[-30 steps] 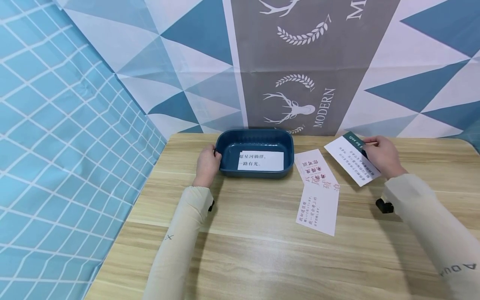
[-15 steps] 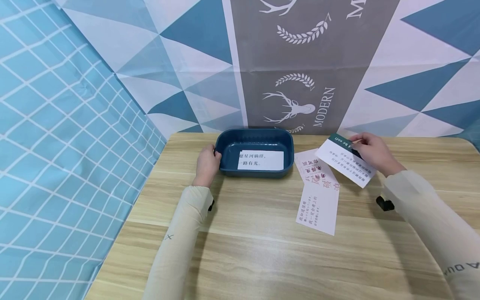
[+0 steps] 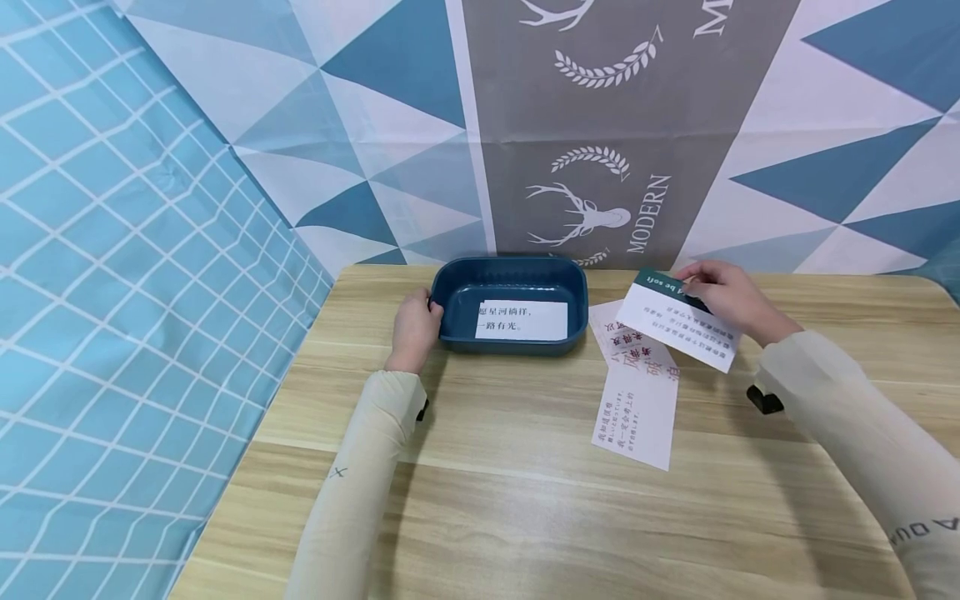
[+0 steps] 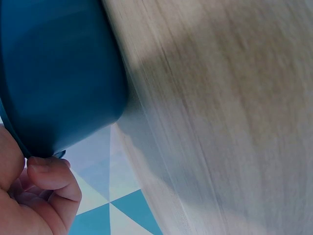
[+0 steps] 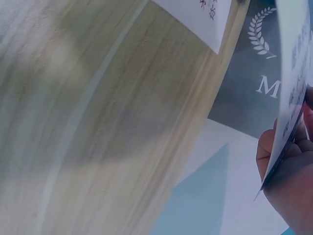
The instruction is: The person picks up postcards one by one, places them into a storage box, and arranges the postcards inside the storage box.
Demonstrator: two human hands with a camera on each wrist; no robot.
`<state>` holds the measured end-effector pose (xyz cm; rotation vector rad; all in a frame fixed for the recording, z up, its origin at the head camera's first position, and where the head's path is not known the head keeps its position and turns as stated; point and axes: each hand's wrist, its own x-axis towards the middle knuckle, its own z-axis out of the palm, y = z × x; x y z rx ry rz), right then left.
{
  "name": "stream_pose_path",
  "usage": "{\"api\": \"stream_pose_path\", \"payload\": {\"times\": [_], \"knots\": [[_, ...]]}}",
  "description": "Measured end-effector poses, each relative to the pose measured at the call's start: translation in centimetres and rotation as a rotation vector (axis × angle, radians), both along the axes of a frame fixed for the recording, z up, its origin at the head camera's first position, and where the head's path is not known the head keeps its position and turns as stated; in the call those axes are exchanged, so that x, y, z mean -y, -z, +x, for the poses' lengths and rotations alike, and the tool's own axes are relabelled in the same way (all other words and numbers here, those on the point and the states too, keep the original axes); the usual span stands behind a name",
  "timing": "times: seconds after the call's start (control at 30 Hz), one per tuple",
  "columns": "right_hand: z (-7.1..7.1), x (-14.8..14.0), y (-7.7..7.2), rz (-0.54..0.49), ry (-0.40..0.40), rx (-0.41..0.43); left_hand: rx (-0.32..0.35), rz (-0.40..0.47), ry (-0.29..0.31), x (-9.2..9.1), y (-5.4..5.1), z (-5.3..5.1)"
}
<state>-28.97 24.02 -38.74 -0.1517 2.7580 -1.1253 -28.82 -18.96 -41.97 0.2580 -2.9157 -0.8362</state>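
My left hand (image 3: 415, 333) grips the left rim of a dark blue plastic basin (image 3: 512, 348); in the left wrist view its fingers (image 4: 54, 176) curl at the basin's edge. Inside the basin lies a white card (image 3: 525, 321) with black writing. My right hand (image 3: 731, 296) pinches a white card with a green band (image 3: 678, 322) by its edge, tilted above the table. Seen from the right wrist, this card (image 5: 292, 73) stands nearly edge-on. Beneath and left of it, a card with red writing (image 3: 611, 321) overlaps a white card with dark and red print (image 3: 637, 421) on the table.
The wooden table (image 3: 525, 500) reaches back to a wall covering (image 3: 600, 167) with triangles and a deer print. On the left hangs a blue checked sheet (image 3: 135, 292). The basin stands near the table's back edge.
My right hand has carried the green-banded card leftward, over part of the card with red writing. The left hand and the basin have stayed in place.
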Motion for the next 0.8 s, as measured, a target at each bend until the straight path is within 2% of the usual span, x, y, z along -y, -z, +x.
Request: {"api": "stream_pose_path", "payload": {"times": [0.3,0.8], "knots": [[0.2,1.7,-0.9,-0.019,-0.059,0.012,-0.011,-0.006,0.003,0.0,0.1,0.0],[-0.5,4.6,-1.8,-0.011,-0.127,-0.014,-0.013,0.001,0.001,-0.1,-0.1,0.1]]}}
